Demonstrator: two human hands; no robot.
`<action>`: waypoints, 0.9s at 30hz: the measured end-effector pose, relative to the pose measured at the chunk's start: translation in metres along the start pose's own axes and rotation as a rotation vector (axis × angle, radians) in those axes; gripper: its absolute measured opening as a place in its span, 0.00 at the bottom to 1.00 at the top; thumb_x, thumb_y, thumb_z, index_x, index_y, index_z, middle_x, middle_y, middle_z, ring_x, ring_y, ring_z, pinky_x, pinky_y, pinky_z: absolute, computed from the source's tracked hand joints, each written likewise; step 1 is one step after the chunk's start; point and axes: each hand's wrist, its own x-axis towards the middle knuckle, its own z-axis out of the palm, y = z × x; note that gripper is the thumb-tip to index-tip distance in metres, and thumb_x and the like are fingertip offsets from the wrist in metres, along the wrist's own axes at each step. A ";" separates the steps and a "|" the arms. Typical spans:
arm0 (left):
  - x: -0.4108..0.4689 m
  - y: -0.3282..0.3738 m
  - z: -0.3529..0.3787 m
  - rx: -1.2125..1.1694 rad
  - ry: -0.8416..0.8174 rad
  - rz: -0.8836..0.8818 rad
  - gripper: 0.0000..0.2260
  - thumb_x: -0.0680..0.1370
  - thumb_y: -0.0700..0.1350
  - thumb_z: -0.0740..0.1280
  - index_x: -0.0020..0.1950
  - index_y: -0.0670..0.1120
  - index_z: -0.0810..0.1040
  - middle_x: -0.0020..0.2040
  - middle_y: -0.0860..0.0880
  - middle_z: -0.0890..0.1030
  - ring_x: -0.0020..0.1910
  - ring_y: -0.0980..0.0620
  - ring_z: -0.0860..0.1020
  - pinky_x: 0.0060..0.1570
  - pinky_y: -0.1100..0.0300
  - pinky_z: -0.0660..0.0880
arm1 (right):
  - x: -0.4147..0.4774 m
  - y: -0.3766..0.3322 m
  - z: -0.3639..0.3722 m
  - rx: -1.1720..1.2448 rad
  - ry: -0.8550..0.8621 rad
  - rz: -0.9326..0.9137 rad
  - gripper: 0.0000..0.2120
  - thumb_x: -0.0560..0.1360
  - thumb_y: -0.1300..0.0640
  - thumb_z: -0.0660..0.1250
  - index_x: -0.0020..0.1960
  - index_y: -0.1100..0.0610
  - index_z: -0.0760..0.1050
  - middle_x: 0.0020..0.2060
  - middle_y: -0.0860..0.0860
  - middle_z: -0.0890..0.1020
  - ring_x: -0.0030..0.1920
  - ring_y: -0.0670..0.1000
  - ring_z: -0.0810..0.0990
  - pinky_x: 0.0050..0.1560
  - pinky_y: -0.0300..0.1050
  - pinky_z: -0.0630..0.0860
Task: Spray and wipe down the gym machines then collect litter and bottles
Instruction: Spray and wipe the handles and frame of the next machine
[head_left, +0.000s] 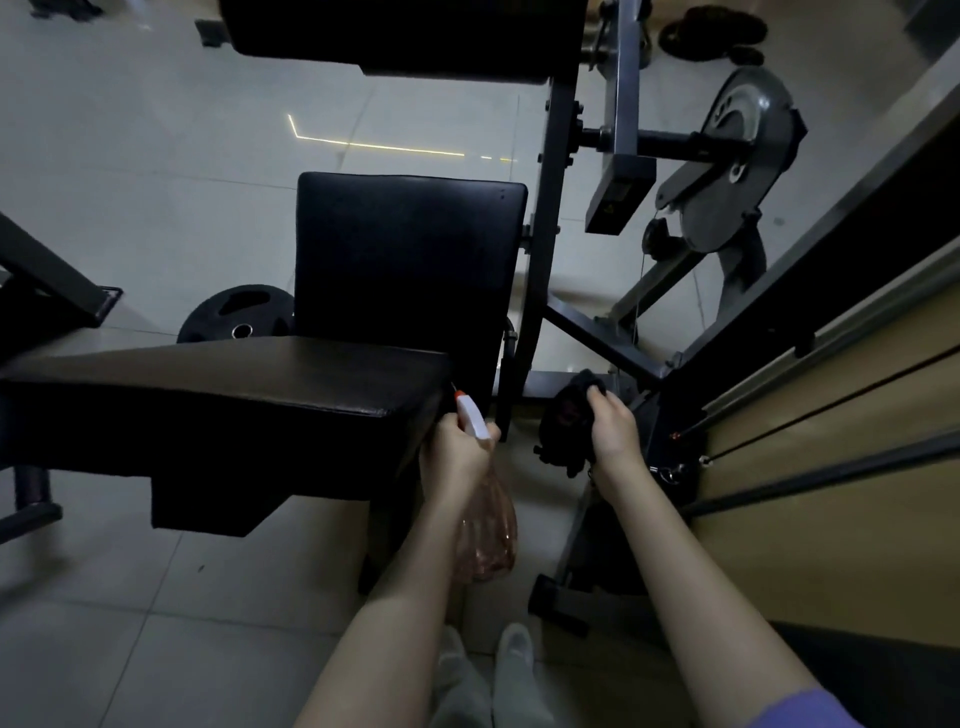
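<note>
Both hands are busy: the left hand (457, 457) grips a clear pinkish plastic spray bottle (488, 525) by its white trigger head, its orange nozzle just beside the corner of the black padded machine bench (234, 384), while the right hand (615, 431) clutches a dark crumpled cloth (566, 426) near the grey metal frame (545, 234).

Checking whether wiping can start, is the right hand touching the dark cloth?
Touching. The head view shows the right hand with its fingers curled over the top of the dark cloth, gripping it.
</note>
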 end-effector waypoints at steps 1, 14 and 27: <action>0.004 -0.001 0.002 -0.007 -0.020 -0.021 0.21 0.80 0.53 0.61 0.28 0.48 0.69 0.24 0.52 0.71 0.27 0.47 0.74 0.32 0.59 0.69 | 0.000 0.002 0.000 -0.009 0.002 -0.004 0.08 0.81 0.56 0.57 0.58 0.53 0.72 0.44 0.47 0.77 0.46 0.48 0.76 0.54 0.45 0.72; -0.036 -0.023 -0.018 0.076 -0.045 0.118 0.10 0.78 0.46 0.63 0.43 0.41 0.75 0.35 0.45 0.78 0.32 0.51 0.76 0.34 0.62 0.69 | -0.026 0.003 0.003 -0.046 -0.034 0.010 0.20 0.81 0.54 0.57 0.70 0.61 0.67 0.61 0.55 0.75 0.60 0.54 0.74 0.61 0.48 0.71; -0.120 -0.052 -0.083 0.282 0.121 0.031 0.30 0.78 0.51 0.61 0.76 0.38 0.59 0.60 0.38 0.77 0.57 0.39 0.77 0.56 0.51 0.75 | -0.076 -0.006 0.067 -0.043 -0.354 -0.010 0.18 0.82 0.55 0.54 0.70 0.59 0.66 0.62 0.54 0.75 0.61 0.53 0.74 0.66 0.49 0.69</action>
